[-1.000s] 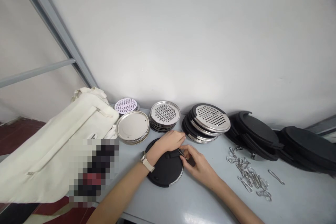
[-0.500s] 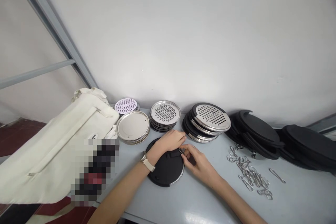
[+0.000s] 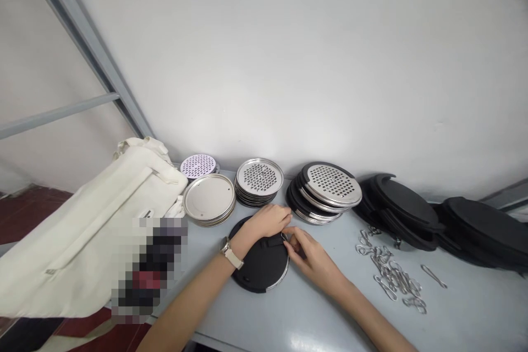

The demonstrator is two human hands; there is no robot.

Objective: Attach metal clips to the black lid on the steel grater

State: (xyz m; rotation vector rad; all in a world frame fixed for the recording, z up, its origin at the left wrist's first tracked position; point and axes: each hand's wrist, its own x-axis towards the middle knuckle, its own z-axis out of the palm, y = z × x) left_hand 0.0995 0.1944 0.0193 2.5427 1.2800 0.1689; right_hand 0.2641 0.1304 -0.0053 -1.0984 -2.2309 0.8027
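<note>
A black round disc (image 3: 264, 269) with a silver strip along its lower right edge lies on the grey table in front of me. My left hand (image 3: 269, 220), with a watch on the wrist, rests over the disc's far edge, its fingers bent down round it and partly hidden. At the disc's right edge my right hand (image 3: 307, 250) pinches a small metal wire clip (image 3: 284, 237) between thumb and forefinger, against a raised black part. To the right, several similar wire clips (image 3: 396, 278) lie in a loose heap.
Behind stand stacks of plain metal discs (image 3: 209, 198), perforated metal discs (image 3: 259, 177) and black-rimmed grater discs (image 3: 332, 182). A lilac perforated disc (image 3: 198, 166) is farther left. Black round covers (image 3: 406, 203) lie at right. A cream bag (image 3: 94, 220) covers the left end.
Both hands stay at the disc in nearly the same place. The right fingers have shifted slightly at the clip. The disc has not visibly moved.
</note>
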